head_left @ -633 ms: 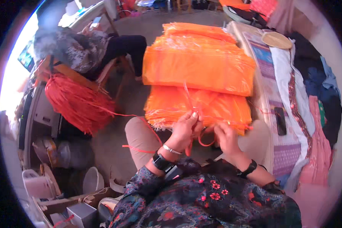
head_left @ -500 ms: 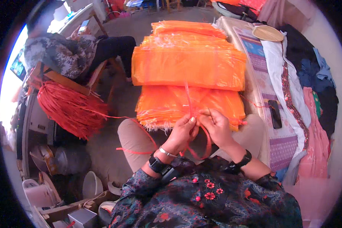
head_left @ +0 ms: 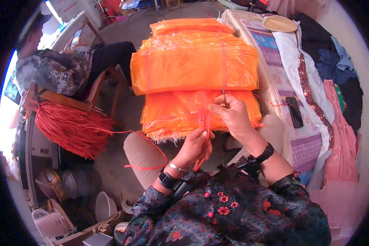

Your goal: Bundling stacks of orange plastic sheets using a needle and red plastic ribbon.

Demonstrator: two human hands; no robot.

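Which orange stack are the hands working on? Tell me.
The near stack, lying across the lap. Both hands, the left hand and right hand, rest on it; the far stack lies beyond, untouched.

Centre frame, the left hand [head_left: 196,144] pinches a thin orange strip [head_left: 205,119] that runs up over the near stack of orange mesh bags [head_left: 176,115] resting on the person's knees. The right hand [head_left: 233,117], just above and to the right, holds a slim needle [head_left: 224,96] upright at the bag edge. A bigger orange stack [head_left: 192,61] lies behind. At left, a red raffia bundle [head_left: 69,129] hangs off a chair, with another seated person [head_left: 57,69] at upper left. A dark phone [head_left: 294,111] lies on the patterned bed [head_left: 274,53] at right.
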